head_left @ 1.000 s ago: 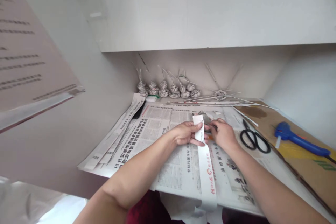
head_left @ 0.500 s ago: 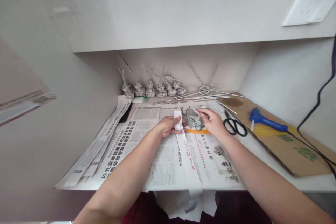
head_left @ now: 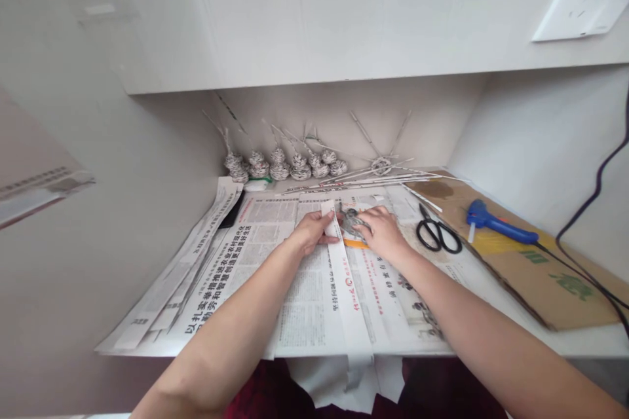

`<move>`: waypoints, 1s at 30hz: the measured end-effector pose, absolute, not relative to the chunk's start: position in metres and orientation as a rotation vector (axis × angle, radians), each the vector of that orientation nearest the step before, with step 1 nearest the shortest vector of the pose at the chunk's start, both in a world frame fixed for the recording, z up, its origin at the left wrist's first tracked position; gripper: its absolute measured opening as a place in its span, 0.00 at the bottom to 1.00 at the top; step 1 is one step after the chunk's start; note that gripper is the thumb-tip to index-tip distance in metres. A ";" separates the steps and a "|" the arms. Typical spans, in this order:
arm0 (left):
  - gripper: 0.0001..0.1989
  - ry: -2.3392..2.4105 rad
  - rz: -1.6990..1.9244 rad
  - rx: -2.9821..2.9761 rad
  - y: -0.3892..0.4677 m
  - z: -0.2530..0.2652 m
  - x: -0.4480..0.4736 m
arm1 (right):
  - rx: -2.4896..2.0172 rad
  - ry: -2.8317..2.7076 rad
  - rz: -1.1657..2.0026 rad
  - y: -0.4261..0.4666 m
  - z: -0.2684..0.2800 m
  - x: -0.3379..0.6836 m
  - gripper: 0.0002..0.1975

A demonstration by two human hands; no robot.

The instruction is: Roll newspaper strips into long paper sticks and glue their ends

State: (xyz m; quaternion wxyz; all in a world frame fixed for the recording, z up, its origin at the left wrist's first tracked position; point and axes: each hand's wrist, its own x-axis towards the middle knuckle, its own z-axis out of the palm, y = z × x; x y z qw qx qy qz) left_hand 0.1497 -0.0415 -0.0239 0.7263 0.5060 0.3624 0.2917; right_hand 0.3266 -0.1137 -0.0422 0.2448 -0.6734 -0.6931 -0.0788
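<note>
My left hand (head_left: 313, 233) pinches the upper end of a long newspaper strip (head_left: 348, 288), whose lower end hangs over the table's front edge. Just right of it, my right hand (head_left: 383, 230) has its fingers curled over a crumpled grey cloth (head_left: 350, 217) and partly covers it. Under the cloth a flat orange-edged thing (head_left: 356, 244) shows, its kind hidden. Beyond my right hand lie black-handled scissors (head_left: 439, 236).
Several woven paper gourds (head_left: 299, 166) line the back, beside thin rolled paper sticks (head_left: 363, 182). Cut newspaper strips (head_left: 196, 255) are stacked at left. A blue glue gun (head_left: 501, 222) with a cable rests on cardboard (head_left: 555, 281) at right. A cabinet panel (head_left: 314, 19) overhangs the back.
My right hand has moved left and closed over the grey cloth, which is now bunched closer to the strip. My left hand keeps its hold on the strip. The view has shifted slightly.
</note>
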 end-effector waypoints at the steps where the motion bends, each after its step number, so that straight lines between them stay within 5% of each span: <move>1: 0.11 0.784 0.660 1.119 -0.042 -0.024 0.150 | -1.825 -1.885 -0.238 -0.113 -0.042 0.327 0.11; 10: 0.13 0.624 0.653 1.176 -0.042 -0.025 0.151 | -1.626 -1.823 -0.103 -0.116 -0.041 0.327 0.13; 16: 0.17 0.555 0.611 1.223 -0.041 -0.033 0.152 | -1.557 -1.933 -0.044 -0.115 -0.046 0.327 0.28; 23: 0.16 0.645 0.736 1.106 -0.037 -0.023 0.150 | -1.759 -1.766 -0.139 -0.114 -0.042 0.334 0.12; 30: 0.14 0.636 0.622 1.068 -0.037 -0.017 0.144 | -1.800 -1.289 -0.089 -0.118 -0.031 0.346 0.22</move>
